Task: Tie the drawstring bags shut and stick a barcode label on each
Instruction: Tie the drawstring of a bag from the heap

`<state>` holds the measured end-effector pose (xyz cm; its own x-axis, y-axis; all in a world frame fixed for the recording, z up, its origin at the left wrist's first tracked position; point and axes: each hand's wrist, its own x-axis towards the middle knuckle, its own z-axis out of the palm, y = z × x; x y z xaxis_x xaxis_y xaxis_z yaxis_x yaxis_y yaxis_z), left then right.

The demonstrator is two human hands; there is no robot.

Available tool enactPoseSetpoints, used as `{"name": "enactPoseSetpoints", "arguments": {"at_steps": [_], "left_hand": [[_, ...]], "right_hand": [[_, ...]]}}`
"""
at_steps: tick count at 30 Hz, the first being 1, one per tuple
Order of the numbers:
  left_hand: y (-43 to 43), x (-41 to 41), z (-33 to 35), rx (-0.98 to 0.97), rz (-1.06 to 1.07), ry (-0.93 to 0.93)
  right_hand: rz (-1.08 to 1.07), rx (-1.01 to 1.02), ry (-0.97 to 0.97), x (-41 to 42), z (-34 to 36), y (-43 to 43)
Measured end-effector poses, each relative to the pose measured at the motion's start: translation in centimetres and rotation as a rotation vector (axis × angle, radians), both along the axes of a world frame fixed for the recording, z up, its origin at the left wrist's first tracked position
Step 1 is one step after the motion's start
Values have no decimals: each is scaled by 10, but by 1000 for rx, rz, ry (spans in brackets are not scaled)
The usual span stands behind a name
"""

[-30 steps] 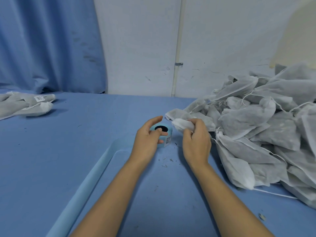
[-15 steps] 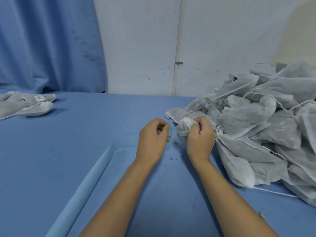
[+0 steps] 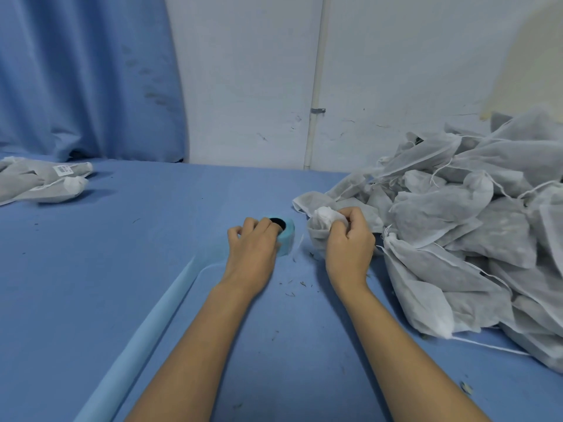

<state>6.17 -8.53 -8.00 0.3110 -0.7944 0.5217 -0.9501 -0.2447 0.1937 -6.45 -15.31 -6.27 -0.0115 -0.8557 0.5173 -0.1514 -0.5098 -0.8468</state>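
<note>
My right hand [image 3: 350,245] grips the bunched neck of a white drawstring bag [image 3: 323,217] at the near left edge of the bag pile. A thin string hangs from the bag toward the table. My left hand [image 3: 253,251] rests over a light blue label roll [image 3: 288,237] with a black core. Its fingers curl on the roll's top and left side, and its thumb sticks out to the left. The two hands are a short gap apart.
A big heap of grey-white drawstring bags [image 3: 463,226] fills the right side of the blue table [image 3: 152,239]. Two bags [image 3: 39,185], one with a barcode label [image 3: 62,170], lie far left. A pale blue liner strip [image 3: 146,336] runs toward me. Wall and curtain stand behind.
My left hand has shifted left, uncovering the roll's right side and black core. My right hand has kept its grip on the bag's neck, which is now more bunched.
</note>
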Motion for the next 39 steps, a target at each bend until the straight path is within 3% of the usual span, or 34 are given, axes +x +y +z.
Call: {"name": "enactPoseSetpoints", "arguments": {"at_steps": [6, 10, 13, 16, 19, 21, 24, 30, 39], "left_hand": [[24, 41, 5, -41, 240, -63], [33, 52, 1, -32, 222, 27], [33, 54, 0, -25, 204, 97], [34, 50, 0, -35, 188, 124], [32, 36, 3, -229, 91, 173], [25, 21, 8, -331, -76, 341], [18, -2, 14, -328, -319, 627], [20, -11, 0, -258, -163, 314], [20, -15, -6, -121, 11, 272]], "right_hand": [[216, 21, -50, 7, 4, 3], [304, 17, 33, 12, 1, 7], [252, -59, 151, 12, 0, 9], [311, -44, 70, 12, 0, 7], [375, 17, -24, 12, -3, 3], [392, 22, -50, 12, -5, 3], [355, -33, 91, 12, -7, 6], [389, 15, 210, 12, -10, 5], [336, 13, 281, 14, -11, 8]]}}
